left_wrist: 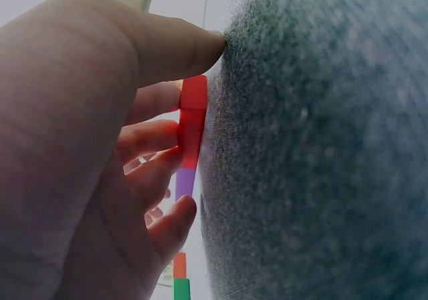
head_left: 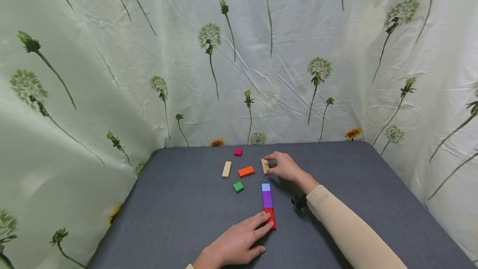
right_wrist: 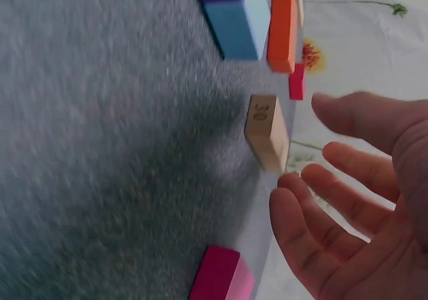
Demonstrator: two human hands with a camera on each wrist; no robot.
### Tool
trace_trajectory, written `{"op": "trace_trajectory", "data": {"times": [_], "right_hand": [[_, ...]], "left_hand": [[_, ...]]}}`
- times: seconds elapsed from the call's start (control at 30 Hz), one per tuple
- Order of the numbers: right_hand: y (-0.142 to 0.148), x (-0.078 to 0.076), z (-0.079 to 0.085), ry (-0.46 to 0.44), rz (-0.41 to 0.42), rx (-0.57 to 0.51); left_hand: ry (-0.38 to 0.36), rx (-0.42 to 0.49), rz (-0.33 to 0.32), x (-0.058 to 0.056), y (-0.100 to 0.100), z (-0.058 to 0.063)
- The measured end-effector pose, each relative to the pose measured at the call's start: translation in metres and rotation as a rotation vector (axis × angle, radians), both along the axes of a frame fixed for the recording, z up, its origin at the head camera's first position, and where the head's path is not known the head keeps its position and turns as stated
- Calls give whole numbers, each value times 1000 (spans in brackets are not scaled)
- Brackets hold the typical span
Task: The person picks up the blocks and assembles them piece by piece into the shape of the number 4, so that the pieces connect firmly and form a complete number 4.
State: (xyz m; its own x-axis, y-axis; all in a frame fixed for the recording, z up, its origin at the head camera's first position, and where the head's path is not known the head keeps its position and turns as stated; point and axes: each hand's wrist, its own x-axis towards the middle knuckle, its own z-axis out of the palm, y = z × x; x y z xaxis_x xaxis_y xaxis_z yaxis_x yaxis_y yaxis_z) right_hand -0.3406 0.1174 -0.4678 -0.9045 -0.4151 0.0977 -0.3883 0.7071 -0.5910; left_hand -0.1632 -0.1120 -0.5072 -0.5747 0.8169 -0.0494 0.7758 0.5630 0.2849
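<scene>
My left hand [head_left: 240,238] rests its fingers on a red block [head_left: 273,224], thumb on the dark table in the left wrist view. Red, purple [head_left: 267,199] and light blue [head_left: 266,187] blocks lie end to end in one row. Beyond the row, my right hand [head_left: 284,167] is over a plain wooden block [head_left: 265,167]. In the right wrist view that wooden block [right_wrist: 267,133] bears the number 30, and thumb and fingertips stand apart around its far side without gripping it.
An orange block [head_left: 246,172], a green block [head_left: 238,187], a second wooden block [head_left: 226,169] and a small crimson block [head_left: 238,152] lie left of the right hand. A magenta block [right_wrist: 217,276] shows near it in the right wrist view. A flower-printed curtain [head_left: 284,94] borders the table.
</scene>
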Motion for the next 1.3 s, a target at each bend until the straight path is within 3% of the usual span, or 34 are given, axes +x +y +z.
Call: {"op": "trace_trajectory", "data": {"times": [0.37,0.6,1.3], "right_hand": [[4,-22,-1,-46,86,119],[6,-30,-2,-69,96,161],[7,-38,-4,-116,106,206]], "left_hand": [[-13,-6,3,0,2,1],[-12,-12,8,0,2,1],[-16,-15,15,-1,1,-3]]}}
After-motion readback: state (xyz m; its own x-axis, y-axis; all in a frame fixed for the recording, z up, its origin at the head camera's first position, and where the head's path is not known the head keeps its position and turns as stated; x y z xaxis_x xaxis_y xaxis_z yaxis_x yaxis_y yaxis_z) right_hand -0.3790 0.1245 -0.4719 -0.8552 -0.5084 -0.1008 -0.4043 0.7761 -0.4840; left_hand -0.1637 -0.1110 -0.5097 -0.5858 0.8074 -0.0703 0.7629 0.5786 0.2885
